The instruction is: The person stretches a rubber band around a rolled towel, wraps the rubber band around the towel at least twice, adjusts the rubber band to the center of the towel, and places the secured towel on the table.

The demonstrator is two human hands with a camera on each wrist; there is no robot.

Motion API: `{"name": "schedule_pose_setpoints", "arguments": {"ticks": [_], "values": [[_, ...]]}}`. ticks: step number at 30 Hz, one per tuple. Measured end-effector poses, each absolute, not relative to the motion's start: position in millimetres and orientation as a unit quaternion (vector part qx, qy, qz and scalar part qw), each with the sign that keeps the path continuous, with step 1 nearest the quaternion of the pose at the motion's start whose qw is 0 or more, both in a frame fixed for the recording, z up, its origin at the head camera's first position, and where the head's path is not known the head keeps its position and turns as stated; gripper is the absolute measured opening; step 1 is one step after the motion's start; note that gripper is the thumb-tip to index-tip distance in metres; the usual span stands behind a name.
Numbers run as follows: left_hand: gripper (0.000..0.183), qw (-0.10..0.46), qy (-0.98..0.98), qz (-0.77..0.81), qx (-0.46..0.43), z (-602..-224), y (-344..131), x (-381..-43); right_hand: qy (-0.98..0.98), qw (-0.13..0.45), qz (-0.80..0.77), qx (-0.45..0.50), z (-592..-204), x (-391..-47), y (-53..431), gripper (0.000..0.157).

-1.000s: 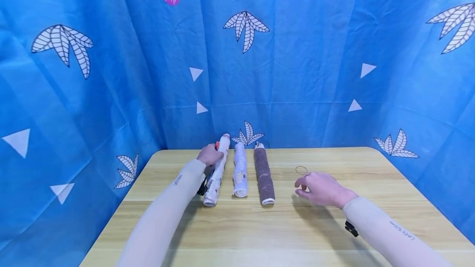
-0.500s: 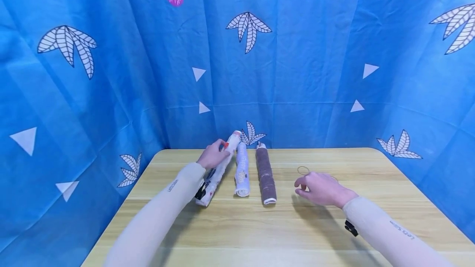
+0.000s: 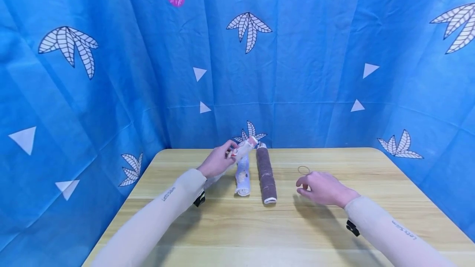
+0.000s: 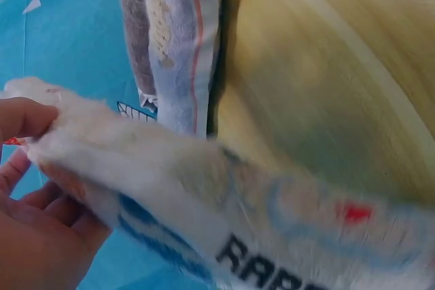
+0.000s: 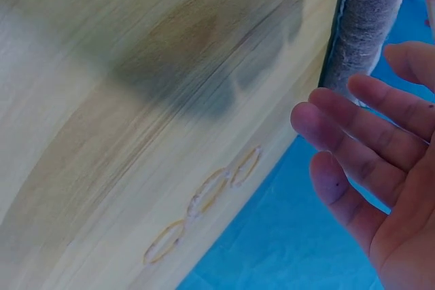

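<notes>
My left hand (image 3: 218,161) grips a white printed rolled towel (image 3: 244,150) near one end, thumb on one side and fingers on the other. In the left wrist view, this towel (image 4: 170,168) slants across, showing black letters and a red patch. Beside it a lavender rolled towel (image 3: 243,179) lies on the table, partly covered by the held one in the head view. A brown rolled towel (image 3: 265,174) lies just to its right. My right hand (image 3: 324,188) hovers over the table with loosely bent fingers, holding nothing. Rubber bands (image 5: 194,204) lie near it, three in the right wrist view.
The wooden table (image 3: 237,234) ends at a blue patterned curtain (image 3: 311,73), which hangs behind it and along both sides. Both sleeves (image 3: 156,213) reach in from the front, each with a black wrist device (image 3: 352,228).
My left hand has lifted the white towel and swung it, so its far end now points right, over the lavender towel. The right hand has stayed almost still.
</notes>
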State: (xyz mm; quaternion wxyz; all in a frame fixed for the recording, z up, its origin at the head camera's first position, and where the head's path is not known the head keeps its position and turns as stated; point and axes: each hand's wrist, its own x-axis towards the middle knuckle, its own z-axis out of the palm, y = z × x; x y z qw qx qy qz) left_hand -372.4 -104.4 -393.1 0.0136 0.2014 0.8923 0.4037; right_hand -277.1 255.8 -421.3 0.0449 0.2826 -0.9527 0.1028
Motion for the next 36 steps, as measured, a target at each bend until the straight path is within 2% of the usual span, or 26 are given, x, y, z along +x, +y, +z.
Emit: {"name": "schedule_pose_setpoints", "arguments": {"ticks": [7, 12, 20, 24, 30, 36], "values": [[0.059, 0.026, 0.874, 0.427, 0.232, -397.3, -104.0, -363.4, -0.954, 0.037, 0.113, 0.274, -423.4, -277.4, 260.3, 0.021], [0.059, 0.026, 0.868, 0.43, 0.247, -396.8, -103.4, -353.6, -0.954, 0.036, 0.115, 0.274, -424.9, -277.9, 263.5, 0.02], [0.07, 0.035, 0.861, 0.436, 0.261, -396.6, -97.6, -336.9, -0.957, 0.038, 0.115, 0.265, -426.4, -276.7, 264.4, 0.019], [0.068, 0.056, 0.849, 0.459, 0.255, -397.6, -96.3, -330.2, -0.96, 0.033, 0.116, 0.254, -426.7, -275.6, 263.4, 0.02], [0.049, 0.039, 0.855, 0.445, 0.264, -399.8, -95.3, -324.7, -0.961, 0.03, 0.117, 0.249, -427.2, -274.1, 262.2, 0.02], [0.047, 0.04, 0.847, 0.451, 0.279, -400.0, -92.9, -318.9, -0.961, 0.035, 0.115, 0.25, -428.4, -273.8, 262.9, 0.02]]}}
